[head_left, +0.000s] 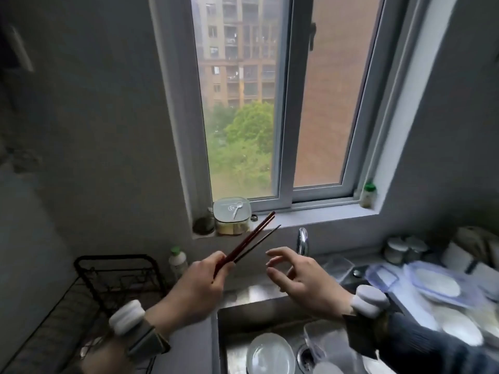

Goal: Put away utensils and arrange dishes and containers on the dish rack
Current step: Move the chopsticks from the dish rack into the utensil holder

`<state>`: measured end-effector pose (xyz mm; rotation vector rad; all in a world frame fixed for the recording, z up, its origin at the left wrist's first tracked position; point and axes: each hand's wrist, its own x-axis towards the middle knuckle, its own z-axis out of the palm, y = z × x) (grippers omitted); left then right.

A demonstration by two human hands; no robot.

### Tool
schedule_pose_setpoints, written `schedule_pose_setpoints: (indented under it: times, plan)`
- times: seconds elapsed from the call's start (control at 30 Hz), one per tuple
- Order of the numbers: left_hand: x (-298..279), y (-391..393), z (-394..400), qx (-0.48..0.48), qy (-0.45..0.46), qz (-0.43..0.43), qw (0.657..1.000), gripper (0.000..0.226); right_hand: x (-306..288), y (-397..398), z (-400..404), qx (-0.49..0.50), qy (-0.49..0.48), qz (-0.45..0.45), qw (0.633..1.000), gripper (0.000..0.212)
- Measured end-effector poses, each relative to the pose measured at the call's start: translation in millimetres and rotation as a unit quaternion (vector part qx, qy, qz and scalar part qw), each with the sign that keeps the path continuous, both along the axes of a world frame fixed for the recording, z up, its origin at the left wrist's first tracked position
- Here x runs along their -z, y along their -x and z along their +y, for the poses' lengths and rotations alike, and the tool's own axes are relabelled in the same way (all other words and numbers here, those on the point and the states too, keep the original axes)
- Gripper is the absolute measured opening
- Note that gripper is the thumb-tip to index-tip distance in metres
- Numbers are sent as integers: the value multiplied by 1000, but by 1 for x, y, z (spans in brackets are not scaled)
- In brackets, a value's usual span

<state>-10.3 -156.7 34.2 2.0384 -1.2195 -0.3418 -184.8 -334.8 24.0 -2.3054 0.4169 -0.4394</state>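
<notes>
My left hand grips a bundle of dark red-brown chopsticks, their tips pointing up and right toward the windowsill. Just right of them my right hand hovers over the sink with fingers spread and loosely bent, holding nothing. The black wire dish rack stands at the lower left. A white bowl and a clear container lie in the steel sink below. Plates and lidded containers are piled on the counter at the right.
A chrome faucet rises behind the sink. On the windowsill sit a lidded food box, a dark jar and a green-capped bottle. Another white bottle stands beside the rack.
</notes>
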Motion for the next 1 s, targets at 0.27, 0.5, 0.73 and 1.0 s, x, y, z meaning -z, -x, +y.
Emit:
schedule_pose_setpoints:
  times: [0.27,0.5,0.73,1.0]
  plan:
    - [-6,81,-100,97,-20,-35,994,30,-16,90,-70,101,-47,-47,993,35]
    - [5,175,-200,172,-52,-50,982,26,-14,183,-149,169,-179,-74,966,36]
    - [20,275,-299,227,-69,-98,967,22,-5,266,-228,243,-347,-117,898,28]
    - [28,313,-372,296,-100,-145,939,29,6,307,-280,294,-353,-167,873,19]
